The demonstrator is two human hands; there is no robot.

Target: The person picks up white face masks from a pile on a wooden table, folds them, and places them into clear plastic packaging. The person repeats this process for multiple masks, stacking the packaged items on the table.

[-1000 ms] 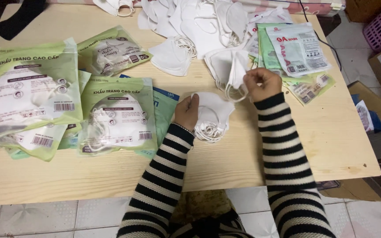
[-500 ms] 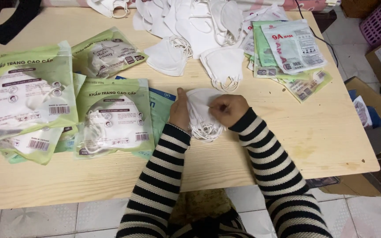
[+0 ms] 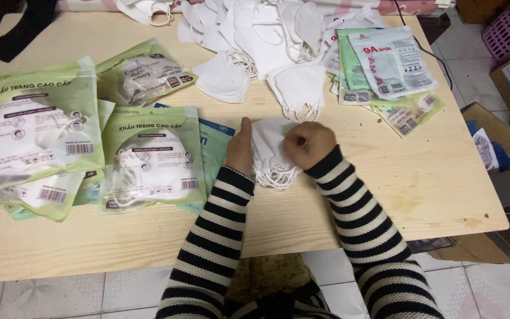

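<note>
A small stack of white folded cloth face masks point(image 3: 270, 155) is held on the pale wooden table point(image 3: 385, 195), near its middle, just in front of the person. The stack is steadied by the left hand point(image 3: 240, 149), which is stood on its edge against the left side with the fingers pressed together. The top of the stack is pressed by the right hand point(image 3: 309, 143), which is curled into a loose fist. Some work looks done: green and clear plastic packs filled with white masks point(image 3: 90, 142) are laid on the left. More looks left: a heap of loose white masks point(image 3: 267, 35) is seen at the far edge, and flat empty bags point(image 3: 385, 65) are waiting on the right. The right fingertips are hidden under the fist. How many masks are in the stack cannot be told. The far heap is cut off by the top edge.
</note>
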